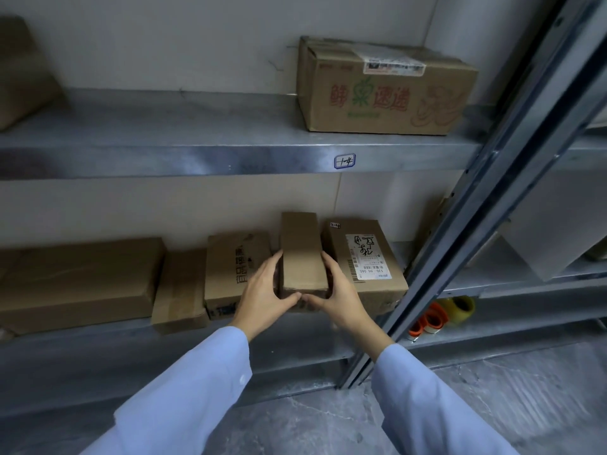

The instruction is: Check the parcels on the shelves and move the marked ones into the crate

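On the lower shelf [98,343] we see, from the left, a wide flat box [75,280], a small box [179,290] and a printed box [235,274], set side by side. Next is the narrow box [302,254], close between the printed box and a labelled box [364,261]. To the right a metal post [460,224] runs slantwise, with tape rolls [443,315] beyond it. A big carton [384,87] sits on the upper shelf [164,126].

Our left hand [266,290] grips the narrow box on its left side and our right hand [338,293] on its right. The fingers lie along the walls, and the thumbs nearly meet under its front edge. We cannot tell if it rests on the shelf.

The neighbours stand tight at both sides. The way toward us over the shelf's front edge is open, and so is the space above the box.
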Available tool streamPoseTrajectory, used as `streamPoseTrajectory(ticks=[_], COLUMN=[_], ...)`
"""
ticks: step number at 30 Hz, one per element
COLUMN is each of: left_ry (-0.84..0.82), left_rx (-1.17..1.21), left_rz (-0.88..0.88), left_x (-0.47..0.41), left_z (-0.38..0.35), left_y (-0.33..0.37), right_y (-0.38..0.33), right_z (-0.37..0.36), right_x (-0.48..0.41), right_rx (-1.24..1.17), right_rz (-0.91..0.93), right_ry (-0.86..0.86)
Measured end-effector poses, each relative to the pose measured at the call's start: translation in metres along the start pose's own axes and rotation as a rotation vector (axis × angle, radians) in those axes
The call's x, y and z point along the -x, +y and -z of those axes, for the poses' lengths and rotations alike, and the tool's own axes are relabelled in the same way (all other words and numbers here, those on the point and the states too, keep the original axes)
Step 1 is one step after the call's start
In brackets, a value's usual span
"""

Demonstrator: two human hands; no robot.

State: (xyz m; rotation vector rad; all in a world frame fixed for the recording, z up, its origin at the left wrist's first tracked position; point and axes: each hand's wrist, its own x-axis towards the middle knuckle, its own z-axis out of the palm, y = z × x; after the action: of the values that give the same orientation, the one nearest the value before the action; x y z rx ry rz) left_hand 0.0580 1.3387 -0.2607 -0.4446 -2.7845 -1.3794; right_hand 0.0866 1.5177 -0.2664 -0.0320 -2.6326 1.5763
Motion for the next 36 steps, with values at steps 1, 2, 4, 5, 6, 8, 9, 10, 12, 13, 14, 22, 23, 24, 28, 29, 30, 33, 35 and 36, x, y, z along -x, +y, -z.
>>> streamPoseTrajectory(ticks=[1, 2, 4, 5, 6, 8, 9, 10, 12, 13, 14, 22, 23, 24, 28, 29, 30, 33, 35, 36], left_ry=[-0.002, -0.001, 0.008, 0.019, 0.031, 0.052, 0.057, 0.059, 0.059, 0.057, 0.055, -0.031, -0.033, -0.035, -0.048, -0.049, -0.047, -0.031, -0.024, -0.021], left_rx=[0.054, 0.115, 0.208, 0.223, 0.227, 0.247, 0.263, 0.273, 0.290, 0.306, 0.320, 0.331, 0.320, 0.313, 0.343, 0.354, 0.355, 0.332, 0.342, 0.355], left_rz=[0.016, 0.032, 0.068, 0.075, 0.075, 0.062, 0.060, 0.057, 0.062, 0.067, 0.069, 0.098, 0.104, 0.111, 0.147, 0.151, 0.155, 0.163, 0.162, 0.164], left_x=[0.002, 0.005, 0.011, 0.014, 0.017, 0.022, 0.024, 0.026, 0.031, 0.033, 0.034, 0.048, 0.050, 0.051, 0.057, 0.058, 0.060, 0.064, 0.064, 0.065], left_z=[0.002, 0.005, 0.010, 0.012, 0.014, 0.018, 0.020, 0.021, 0.025, 0.026, 0.028, 0.036, 0.037, 0.038, 0.041, 0.040, 0.040, 0.036, 0.035, 0.035], left_y=[0.004, 0.009, 0.018, 0.023, 0.028, 0.037, 0.041, 0.044, 0.050, 0.052, 0.054, 0.062, 0.063, 0.064, 0.067, 0.067, 0.068, 0.073, 0.075, 0.075], right_y=[-0.004, -0.009, -0.018, -0.022, -0.027, -0.035, -0.037, -0.041, -0.047, -0.049, -0.051, -0.062, -0.063, -0.064, -0.065, -0.065, -0.065, -0.068, -0.068, -0.068], right_z=[0.003, 0.007, 0.014, 0.018, 0.022, 0.028, 0.030, 0.033, 0.037, 0.039, 0.041, 0.050, 0.049, 0.049, 0.051, 0.051, 0.051, 0.052, 0.053, 0.053], right_x=[0.002, 0.004, 0.009, 0.012, 0.014, 0.019, 0.021, 0.023, 0.027, 0.029, 0.030, 0.042, 0.043, 0.044, 0.044, 0.043, 0.043, 0.044, 0.044, 0.044], right_rx=[-0.002, -0.008, -0.026, -0.032, -0.033, -0.050, -0.065, -0.081, -0.102, -0.106, -0.108, -0.054, -0.060, -0.071, -0.049, -0.039, -0.027, 0.005, -0.003, -0.017], right_rz=[0.015, 0.024, 0.034, 0.038, 0.039, 0.037, 0.034, 0.032, 0.037, 0.044, 0.047, 0.063, 0.061, 0.059, 0.048, 0.044, 0.042, 0.065, 0.087, 0.090], right_ry=[-0.001, -0.006, -0.024, -0.040, -0.056, -0.077, -0.079, -0.076, -0.079, -0.080, -0.081, -0.197, -0.203, -0.201, -0.170, -0.175, -0.182, -0.186, -0.206, -0.214])
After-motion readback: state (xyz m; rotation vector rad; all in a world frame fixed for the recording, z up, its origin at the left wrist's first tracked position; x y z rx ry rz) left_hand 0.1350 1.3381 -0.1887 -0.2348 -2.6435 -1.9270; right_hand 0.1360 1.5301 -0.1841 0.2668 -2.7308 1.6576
